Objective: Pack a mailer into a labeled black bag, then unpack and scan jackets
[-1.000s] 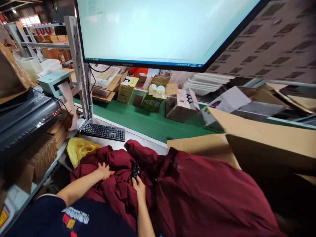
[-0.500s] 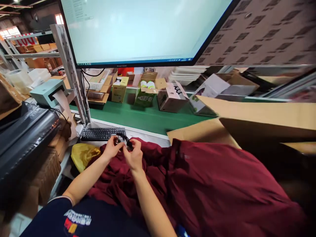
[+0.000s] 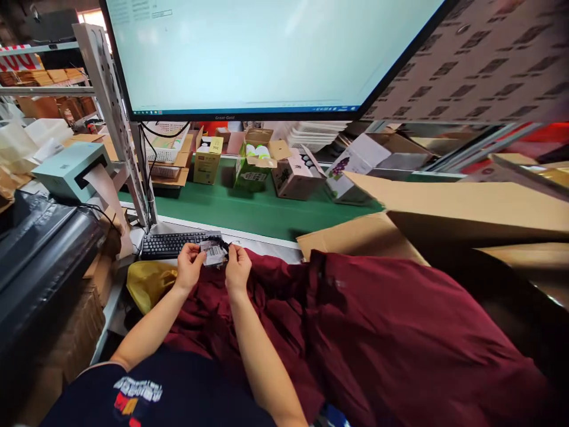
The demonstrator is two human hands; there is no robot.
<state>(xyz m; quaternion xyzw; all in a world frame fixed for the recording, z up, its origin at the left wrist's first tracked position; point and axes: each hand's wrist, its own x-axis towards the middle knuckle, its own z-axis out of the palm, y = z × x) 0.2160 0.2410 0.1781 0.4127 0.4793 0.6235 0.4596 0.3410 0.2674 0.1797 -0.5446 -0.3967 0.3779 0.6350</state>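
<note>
Between my two hands is a small clear packet [image 3: 214, 251] with a white barcode label and something dark and stringy at its top. My left hand [image 3: 189, 265] pinches the packet's left edge between thumb and fingers. On the other side, my right hand [image 3: 237, 265] is closed on the dark upper right end of the packet. Under my hands and forearms spreads a large dark red cloth [image 3: 391, 320], bunched at the left and smoother at the right. A black keyboard [image 3: 162, 245] lies just behind the packet, partly covered by it.
A large monitor [image 3: 267, 59] hangs above the green belt [image 3: 213, 207], which carries several small open boxes. An open cardboard carton [image 3: 355, 238] stands at the right. At the left are a label printer [image 3: 71, 169], a black plastic roll [image 3: 48, 249] and a yellow bag [image 3: 149, 284].
My hands have drawn slightly apart and moved a little left. The packet is now spread flat, with its barcode label facing me. The camera view has also shifted.
</note>
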